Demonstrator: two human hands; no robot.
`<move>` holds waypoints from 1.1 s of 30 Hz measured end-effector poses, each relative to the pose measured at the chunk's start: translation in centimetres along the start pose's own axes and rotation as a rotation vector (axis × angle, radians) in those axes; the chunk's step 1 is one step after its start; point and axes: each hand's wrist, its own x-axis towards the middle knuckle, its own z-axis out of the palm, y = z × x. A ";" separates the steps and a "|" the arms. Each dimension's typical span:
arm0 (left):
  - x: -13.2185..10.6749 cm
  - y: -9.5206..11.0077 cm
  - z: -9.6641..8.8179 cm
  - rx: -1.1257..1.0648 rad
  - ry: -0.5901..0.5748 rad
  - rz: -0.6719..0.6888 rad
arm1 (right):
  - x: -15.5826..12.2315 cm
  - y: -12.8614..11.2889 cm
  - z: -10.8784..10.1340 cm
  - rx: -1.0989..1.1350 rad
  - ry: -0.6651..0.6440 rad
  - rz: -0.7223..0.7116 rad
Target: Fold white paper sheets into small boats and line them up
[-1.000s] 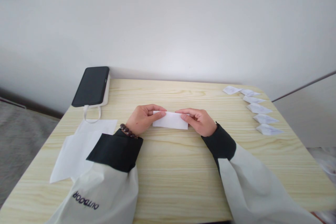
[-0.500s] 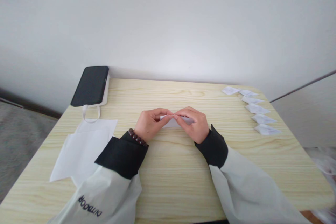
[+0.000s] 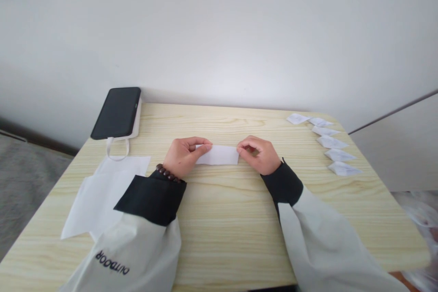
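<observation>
A small white rectangle of folded paper [image 3: 221, 155] is held just above the middle of the table. My left hand [image 3: 185, 155] pinches its upper left part between thumb and fingers. At the upper right corner, my right hand [image 3: 260, 153] has thumb and fingertips closed on the paper's edge. Several folded white paper boats [image 3: 344, 168] stand in a curved row on the right side of the table, apart from my hands.
White paper sheets [image 3: 102, 191] lie overlapping at the left, partly under my left sleeve. Behind them, a black-screened device [image 3: 118, 112] on a white block with a cable loop [image 3: 118, 159] stands near the wall. The wooden table [image 3: 232, 228] meets the wall at its far edge.
My hands have moved apart from the middle of the paper toward its two ends. More of the paper's flat face now shows between them.
</observation>
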 end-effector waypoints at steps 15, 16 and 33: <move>-0.1 -0.1 0.7 0.064 -0.166 0.013 | -0.1 -1.2 1.0 0.005 -0.028 0.020; -0.1 -0.1 0.6 0.071 -0.159 0.014 | -0.1 -1.2 1.0 0.001 -0.028 0.017; -0.2 -0.2 1.5 0.220 -0.192 0.179 | -0.2 -1.3 1.0 -0.037 -0.065 0.051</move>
